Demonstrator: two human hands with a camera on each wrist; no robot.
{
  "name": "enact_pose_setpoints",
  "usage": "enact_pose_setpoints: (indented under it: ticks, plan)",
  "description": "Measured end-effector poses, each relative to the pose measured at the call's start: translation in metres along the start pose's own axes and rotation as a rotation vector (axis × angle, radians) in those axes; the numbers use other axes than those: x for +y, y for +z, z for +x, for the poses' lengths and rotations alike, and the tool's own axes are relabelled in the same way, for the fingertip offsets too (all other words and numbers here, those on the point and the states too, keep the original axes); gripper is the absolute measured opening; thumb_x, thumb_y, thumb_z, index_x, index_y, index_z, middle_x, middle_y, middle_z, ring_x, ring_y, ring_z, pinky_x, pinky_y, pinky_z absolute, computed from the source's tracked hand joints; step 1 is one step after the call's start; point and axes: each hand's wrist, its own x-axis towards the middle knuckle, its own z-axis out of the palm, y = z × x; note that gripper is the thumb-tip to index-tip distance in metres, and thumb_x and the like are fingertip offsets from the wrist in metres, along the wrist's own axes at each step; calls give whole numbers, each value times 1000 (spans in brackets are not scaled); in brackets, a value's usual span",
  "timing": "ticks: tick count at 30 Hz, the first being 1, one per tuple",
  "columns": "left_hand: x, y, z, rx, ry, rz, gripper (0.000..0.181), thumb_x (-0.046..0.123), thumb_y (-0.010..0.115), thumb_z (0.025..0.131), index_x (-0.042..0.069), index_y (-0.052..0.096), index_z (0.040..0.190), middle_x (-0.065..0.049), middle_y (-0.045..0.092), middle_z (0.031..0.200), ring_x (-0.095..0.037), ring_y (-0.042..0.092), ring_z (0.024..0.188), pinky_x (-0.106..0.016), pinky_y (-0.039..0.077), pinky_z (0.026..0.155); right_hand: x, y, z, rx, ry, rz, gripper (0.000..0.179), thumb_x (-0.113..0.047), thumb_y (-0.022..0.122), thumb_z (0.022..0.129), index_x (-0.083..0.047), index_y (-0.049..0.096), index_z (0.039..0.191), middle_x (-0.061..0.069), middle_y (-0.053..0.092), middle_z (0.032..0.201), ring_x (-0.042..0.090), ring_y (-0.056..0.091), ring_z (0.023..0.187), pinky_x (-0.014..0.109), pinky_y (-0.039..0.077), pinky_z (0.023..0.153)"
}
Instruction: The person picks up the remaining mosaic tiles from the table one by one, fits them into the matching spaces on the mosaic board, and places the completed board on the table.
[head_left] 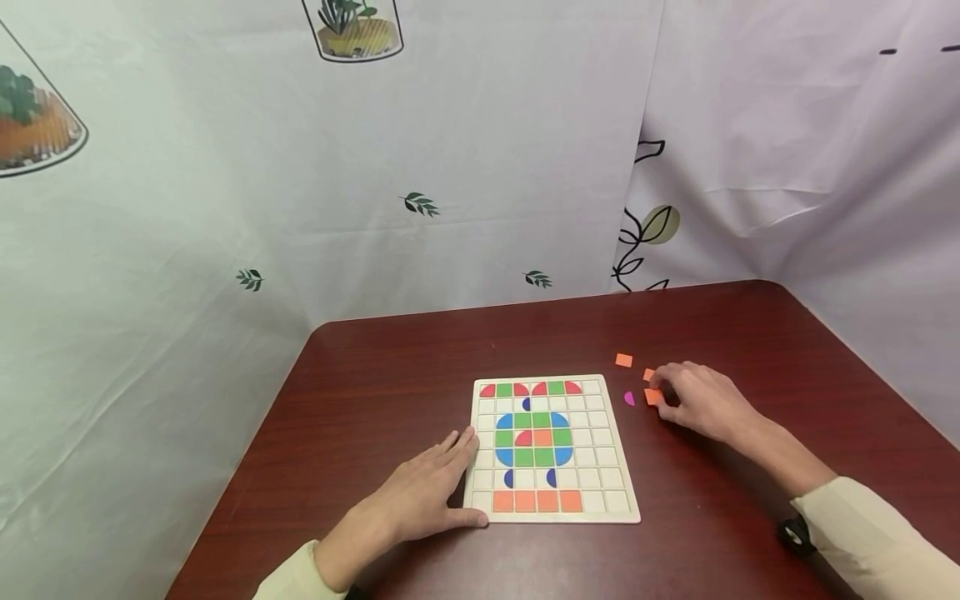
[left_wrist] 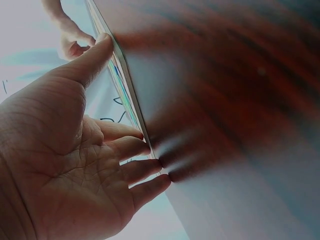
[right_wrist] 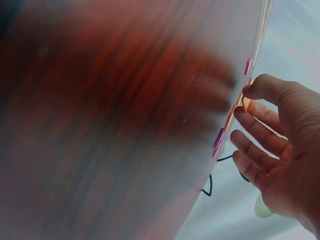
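A white square grid board [head_left: 617, 477] lies on the table with red, green, blue and orange pieces in its cells. My left hand [head_left: 427, 489] rests along the board's left edge, fingers straight, thumb at the near left corner. To the board's right, my right hand [head_left: 708, 402] pinches an orange square tile [head_left: 653, 397] between thumb and index finger; in the right wrist view this orange tile [right_wrist: 246, 103] stands tilted at the fingertips. Another orange tile [head_left: 648, 375] is partly covered by the fingers. A magenta rounded piece [head_left: 629, 398] lies between board and hand.
A separate orange tile [head_left: 624, 360] lies beyond the board's far right corner. In the right wrist view a second magenta piece [right_wrist: 218, 142] lies past the fingers. The dark red table [head_left: 390, 367] meets a white printed curtain [head_left: 480, 125] at its far edge.
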Motion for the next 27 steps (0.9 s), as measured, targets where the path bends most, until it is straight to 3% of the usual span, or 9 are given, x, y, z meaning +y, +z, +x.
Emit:
enact_pose_setpoints:
  ticks: [14,22,27]
  plan:
    - [0,0,0,-2,3,1,111,71,75,87,8,32,167,-7,28,174,-31,29,159,-57,40,118,-1,-7,1,95,-45,131,24,-6,85,83,-2,77,105,4,72,94,17,58,76,33,50,65]
    - [1,0,-1,-5,-5,-6,111,72,74,87,8,32,168,-6,28,174,-31,29,159,-58,40,118,-4,-9,3,202,-108,232,27,2,85,78,-5,76,102,0,73,91,19,63,74,27,53,63]
    - [1,-1,-1,-8,-7,-9,111,71,74,87,8,31,168,-6,27,175,-31,29,159,-58,40,118,-9,-11,5,240,-143,278,30,6,85,77,-6,77,104,0,74,94,22,66,75,34,59,65]
